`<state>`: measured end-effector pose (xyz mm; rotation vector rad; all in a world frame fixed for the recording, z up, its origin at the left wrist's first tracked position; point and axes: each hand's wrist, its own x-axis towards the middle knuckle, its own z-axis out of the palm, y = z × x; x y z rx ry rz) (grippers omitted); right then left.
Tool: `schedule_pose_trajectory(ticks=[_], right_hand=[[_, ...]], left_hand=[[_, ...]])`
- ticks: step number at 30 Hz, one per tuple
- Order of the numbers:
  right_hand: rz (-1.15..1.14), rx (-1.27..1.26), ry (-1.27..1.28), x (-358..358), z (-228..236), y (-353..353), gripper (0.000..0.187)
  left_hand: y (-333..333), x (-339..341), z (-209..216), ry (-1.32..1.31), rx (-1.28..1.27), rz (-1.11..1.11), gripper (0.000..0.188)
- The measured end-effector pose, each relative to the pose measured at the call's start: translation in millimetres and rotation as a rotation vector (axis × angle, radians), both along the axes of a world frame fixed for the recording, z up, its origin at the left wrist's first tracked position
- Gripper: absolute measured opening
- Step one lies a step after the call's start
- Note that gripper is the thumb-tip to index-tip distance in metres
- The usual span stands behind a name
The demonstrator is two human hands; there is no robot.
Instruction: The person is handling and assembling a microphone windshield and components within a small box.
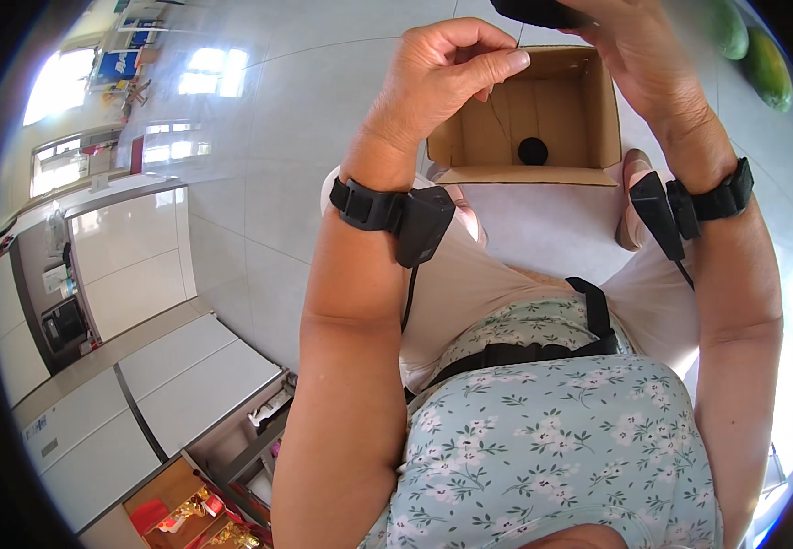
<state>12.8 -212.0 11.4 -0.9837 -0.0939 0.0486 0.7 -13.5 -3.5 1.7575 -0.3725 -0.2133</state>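
In the head view, the left hand [456, 69] held its thumb and forefinger pinched together on what appeared to be a thin dark thread [520, 37]. The strand ran up from that pinch toward a dark item [543, 11] at the upper edge; a fine line also dropped below it toward a round black piece [533, 151] in the open cardboard box [524, 175]. The right hand [639, 59] stood beyond the box's right side, against the dark item's near end; its fingertips were cropped or blurred, so its closure could not be determined. In this inspector's judgement, sound handling called for a light, steady pinch, even tension without jerking, and a strand kept clear of the box rim below the hands and of the wrist straps behind them. As to pose, the hands were apart, both raised above the box and reaching forward; the left wrist was bent inward, its thumb pointing toward the right hand, while the right forearm angled inward toward the dark item.
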Motion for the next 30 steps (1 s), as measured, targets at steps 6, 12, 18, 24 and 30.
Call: schedule_pose_trajectory(ticks=[6, 12, 18, 24, 30], right_hand=[[0.003, -0.487, -0.234, 6.5, -9.7, -9.5, 0.039], [0.094, -0.804, -0.265, -1.3, -3.3, -7.0, 0.046], [0.416, -0.626, -0.107, 0.7, -0.6, -9.5, 0.047], [0.544, -0.360, 0.192, -3.8, 11.9, -6.6, 0.053], [0.610, -0.098, 0.173, 4.9, -9.7, -13.0, 0.056]], left_hand=[[3.8, 4.0, -1.2, -0.014, -0.096, -0.028, 0.009], [15.4, 6.0, -2.4, 0.019, -0.200, 0.026, 0.008], [22.7, 12.3, -11.9, 0.025, -0.203, 0.071, 0.010], [23.8, 16.1, -16.6, 0.057, -0.229, 0.128, 0.008], [19.4, 21.7, -23.7, 0.090, -0.256, 0.208, 0.010]])
